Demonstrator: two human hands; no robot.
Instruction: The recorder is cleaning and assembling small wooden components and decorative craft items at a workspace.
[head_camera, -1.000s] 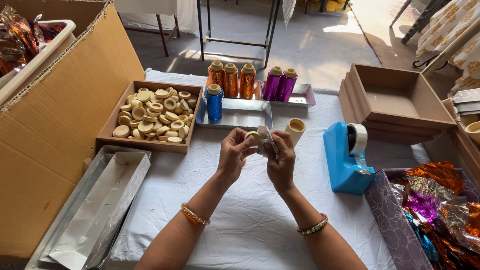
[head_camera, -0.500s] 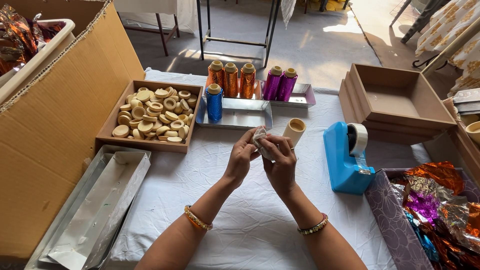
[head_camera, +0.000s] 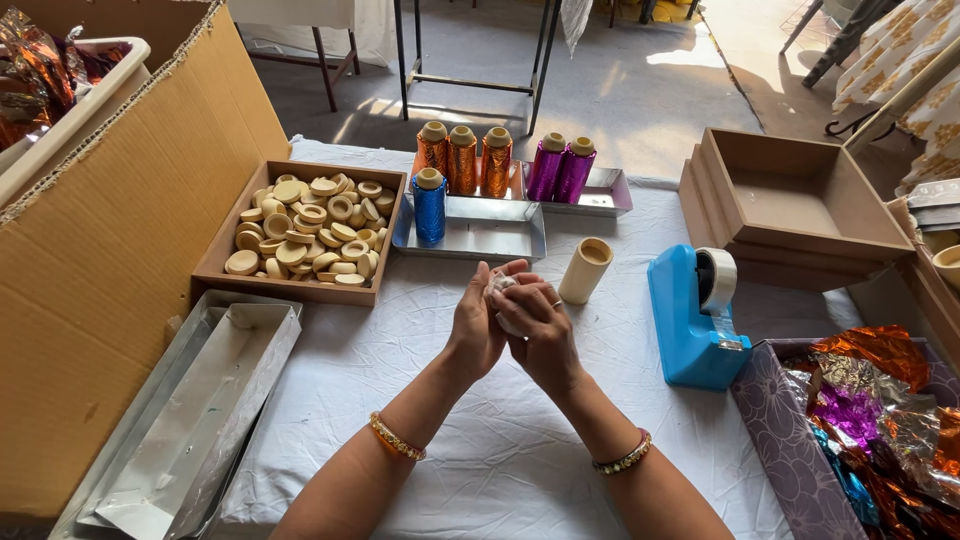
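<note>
Here, both hands meet above the white tablecloth (head_camera: 480, 450).
Left hand (head_camera: 478, 325): fingers curled around a small white wrapped piece (head_camera: 503, 287), pressing it from the left.
Right hand (head_camera: 545, 335): clasped over the same piece from the right.
Piece: between both palms, mostly hidden.
Nearby: cream spool (head_camera: 585, 270) just beside the right hand; blue tape dispenser (head_camera: 695, 315) further right; wooden tray of cream rings (head_camera: 305, 235) to the left.

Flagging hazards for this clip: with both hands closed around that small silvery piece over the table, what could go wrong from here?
1. The small silvery wrapped piece is pinched between the left hand and right hand; it could slip onto the white tablecloth.
2. The cream cylindrical spool stands unsupported beside the right hand; a stray knuckle might topple it.
3. The blue tape dispenser sits close; its cutter could catch a wrist.
</note>
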